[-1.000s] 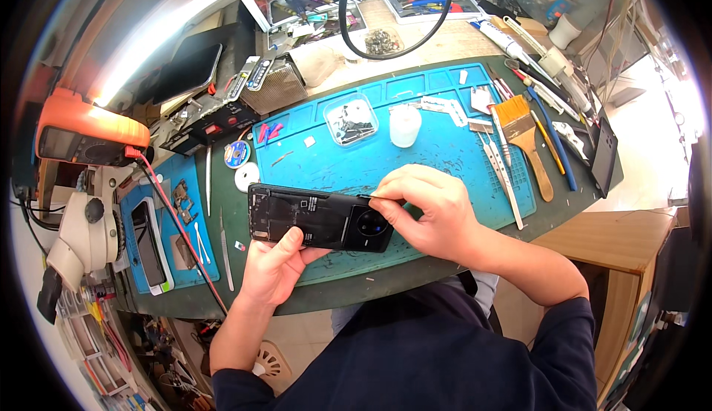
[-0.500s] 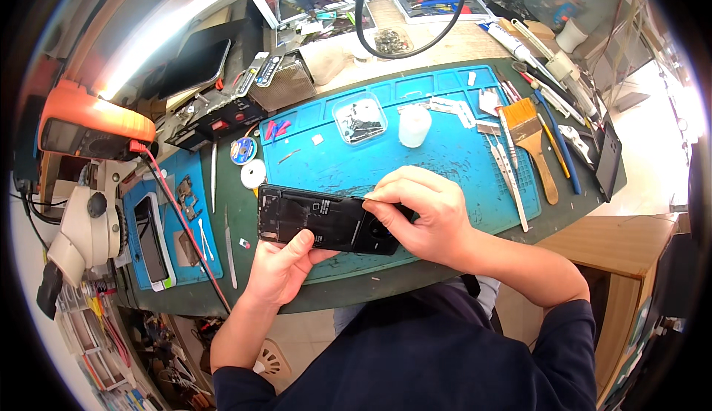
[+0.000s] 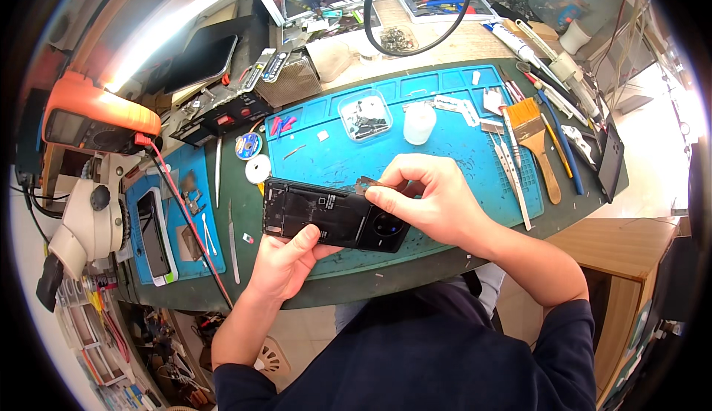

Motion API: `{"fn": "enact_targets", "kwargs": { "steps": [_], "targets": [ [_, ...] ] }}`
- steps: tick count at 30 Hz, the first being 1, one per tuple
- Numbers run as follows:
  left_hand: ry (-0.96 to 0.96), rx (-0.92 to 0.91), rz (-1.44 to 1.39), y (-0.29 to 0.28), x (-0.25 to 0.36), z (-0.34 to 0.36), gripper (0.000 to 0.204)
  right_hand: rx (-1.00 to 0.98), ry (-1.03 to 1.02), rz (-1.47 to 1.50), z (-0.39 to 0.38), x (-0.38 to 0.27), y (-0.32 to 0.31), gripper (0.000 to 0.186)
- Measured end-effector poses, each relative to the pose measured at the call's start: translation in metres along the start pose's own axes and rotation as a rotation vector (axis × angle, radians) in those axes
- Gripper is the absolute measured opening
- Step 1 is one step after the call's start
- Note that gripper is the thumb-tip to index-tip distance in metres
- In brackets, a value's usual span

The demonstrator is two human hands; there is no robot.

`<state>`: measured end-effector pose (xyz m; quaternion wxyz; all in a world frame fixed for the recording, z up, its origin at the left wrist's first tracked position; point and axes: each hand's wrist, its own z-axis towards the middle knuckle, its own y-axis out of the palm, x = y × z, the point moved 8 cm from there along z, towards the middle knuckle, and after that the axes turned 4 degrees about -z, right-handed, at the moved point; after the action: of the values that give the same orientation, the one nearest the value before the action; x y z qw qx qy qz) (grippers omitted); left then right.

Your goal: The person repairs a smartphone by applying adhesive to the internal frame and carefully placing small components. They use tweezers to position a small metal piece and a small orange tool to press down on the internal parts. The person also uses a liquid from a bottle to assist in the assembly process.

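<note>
Compared with 0.5 s ago, the small, thin, brownish flat piece has turned so that more of its face shows, and the right hand has shifted off the round dark camera ring, leaving it in plainer view. That hand pinches the piece between thumb and index finger, its knuckles arched and its other fingers curled in, at the far long edge of the black, flat, rectangular phone; I can't tell whether piece and phone touch. The left hand grips the phone's near edge, thumb on top, fingers underneath, keeping it over the near part of the blue rubbery mat on the dark green table.
</note>
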<state>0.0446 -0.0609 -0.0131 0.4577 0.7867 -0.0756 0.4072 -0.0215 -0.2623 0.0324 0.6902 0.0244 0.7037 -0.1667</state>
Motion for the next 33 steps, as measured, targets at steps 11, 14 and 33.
{"fn": "enact_targets", "kwargs": {
  "steps": [11, 14, 33],
  "targets": [
    [-0.007, 0.004, 0.014, -0.002, -0.001, -0.002, 0.041, -0.032, 0.032, -0.003, -0.004, 0.002, 0.000, 0.018],
    [-0.012, 0.020, 0.016, -0.001, -0.001, -0.001, 0.040, 0.012, -0.088, -0.158, -0.006, -0.006, -0.001, 0.014],
    [0.020, 0.020, 0.066, -0.001, 0.000, -0.005, 0.043, 0.102, -0.464, -0.609, -0.018, -0.046, 0.001, 0.007]
  ]
}}
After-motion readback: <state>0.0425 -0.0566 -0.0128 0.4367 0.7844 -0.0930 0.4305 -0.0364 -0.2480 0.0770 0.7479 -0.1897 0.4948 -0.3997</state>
